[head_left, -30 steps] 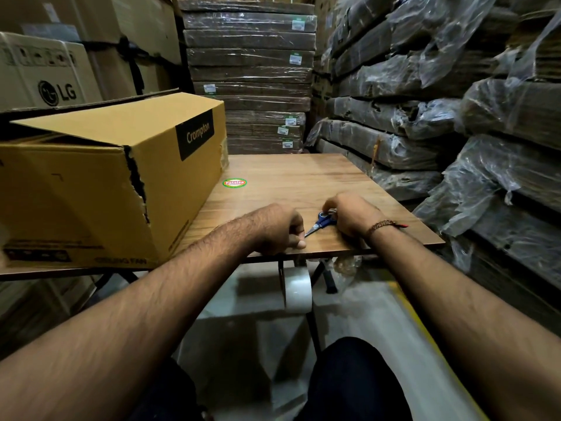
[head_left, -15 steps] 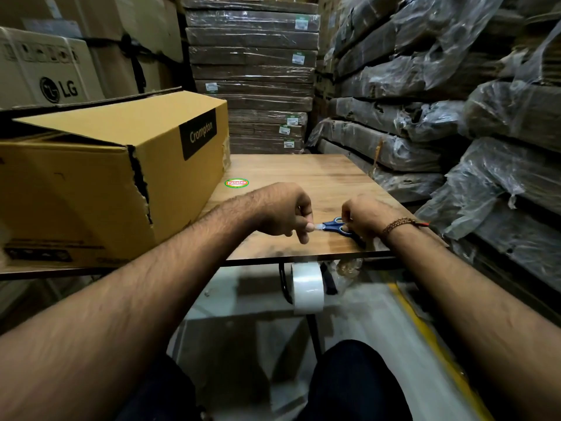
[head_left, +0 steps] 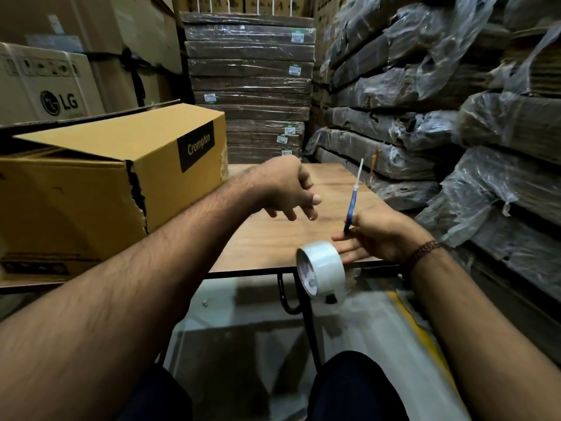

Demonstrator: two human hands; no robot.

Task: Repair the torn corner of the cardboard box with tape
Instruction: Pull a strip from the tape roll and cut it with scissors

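Note:
The yellow Crompton cardboard box [head_left: 76, 208] lies on the left of the wooden table [head_left: 273, 247]. A ragged vertical tear [head_left: 136, 196] runs down its near corner. My left hand [head_left: 288, 189] hovers over the table right of the box, fingers loosely apart; no tape strip shows in it. My right hand [head_left: 382, 232] grips blue-handled scissors [head_left: 353, 202], blades pointing up. A roll of clear tape [head_left: 321, 271] hangs in the air at the table's front edge, against my right hand's outstretched fingers.
An LG carton [head_left: 45, 86] and other boxes stand behind the Crompton box. Plastic-wrapped flat cardboard stacks [head_left: 249, 71] close in the back, with more of them [head_left: 455, 117] on the right. A black metal table leg [head_left: 309, 323] and my knees are below the front edge.
My left hand let go at the scissor tip, lifted and opened. My right hand swung the scissors upright. The tape roll rose from under the table edge to my right fingers.

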